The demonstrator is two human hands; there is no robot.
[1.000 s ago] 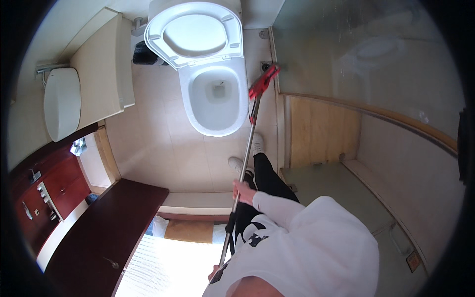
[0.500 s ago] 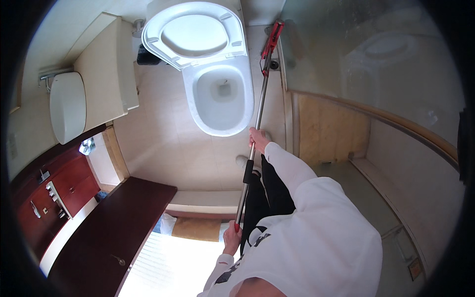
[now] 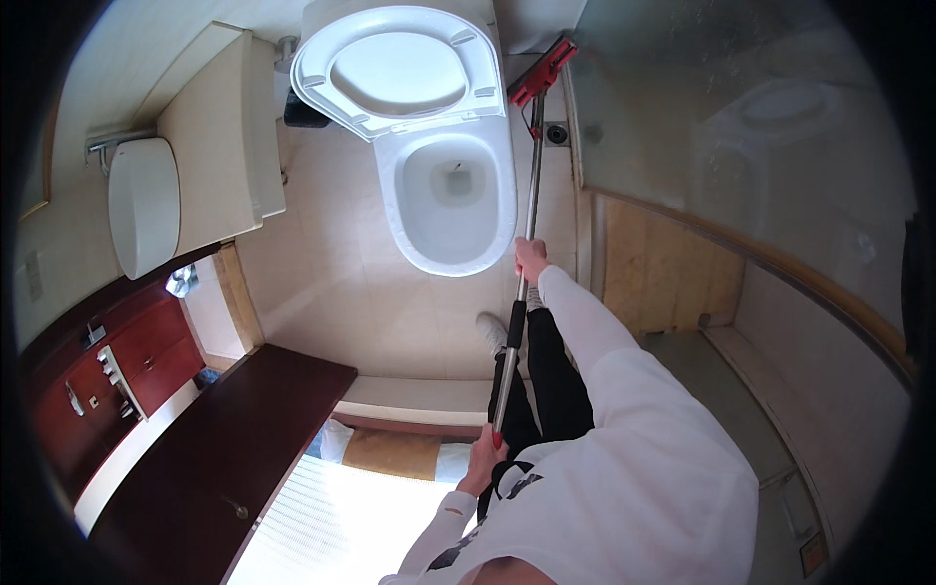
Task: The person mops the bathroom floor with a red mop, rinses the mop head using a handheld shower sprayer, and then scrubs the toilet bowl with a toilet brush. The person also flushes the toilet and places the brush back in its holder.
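Note:
I hold a long-handled mop [image 3: 535,195] with a silver pole, a black grip and a red head [image 3: 543,72]. My left hand [image 3: 481,460] is closed around the red-tipped near end of the pole. Farther up, above the black grip, my right hand [image 3: 531,260] wraps the bare metal. The head rests slantwise at the far end of the narrow floor strip, between the toilet [image 3: 504,205] and the glass partition. Its underside is hidden from me. The toilet's lid and seat are raised.
A floor drain [image 3: 557,134] lies just right of the mop head. The glass partition [image 3: 673,127] bounds the right side. To the left are a washbasin [image 3: 144,208] and counter, with a dark brown door [image 3: 195,458] nearer. A raised sill [image 3: 409,397] crosses behind my feet.
The mop head has swivelled from nearly in line with the pole to a wider slant toward the toilet. Both hands have kept their grip. The whole view has shifted slightly.

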